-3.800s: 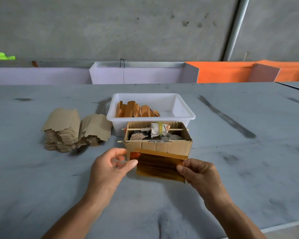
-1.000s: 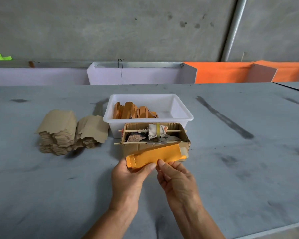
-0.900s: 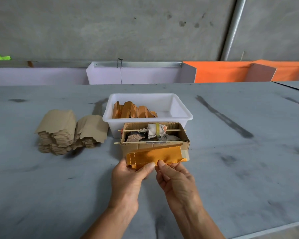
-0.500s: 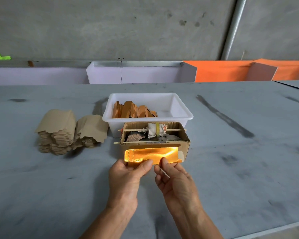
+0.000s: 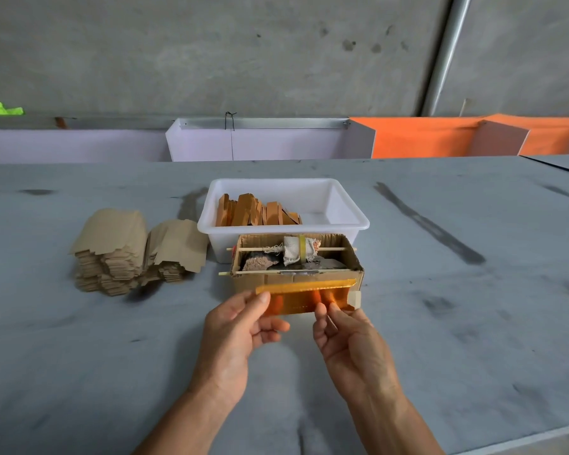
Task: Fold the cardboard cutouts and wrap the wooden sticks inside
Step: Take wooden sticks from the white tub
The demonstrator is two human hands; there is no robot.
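Fingers [image 5: 278, 325] of my left hand [image 5: 240, 326] curl behind the near left end of an orange translucent cutout [image 5: 306, 297], with the thumb pressed on its front face, so that hand pinches it. On the other side, my right hand [image 5: 349, 339] pinches the lower right part of the same cutout between thumb and fingertips. I see the sheet held upright above the tabletop [image 5: 457, 307], its top strip folded over, just in front of a small cardboard box [image 5: 352, 277]; I cannot tell whether it touches the box. Two thin wooden sticks [image 5: 257, 272] lie across the open box, and a rag bundle [image 5: 298, 252] wrapped with a yellow band sits on the far one. Behind the box stands a white plastic tub [image 5: 352, 208] holding orange wrapped pieces [image 5: 257, 213] at its left side. To the left, well apart from my hands, sit two stacks of brown cardboard cutouts [image 5: 119, 251]. Purple and orange bins [image 5: 270, 142] line the far edge below a concrete wall.
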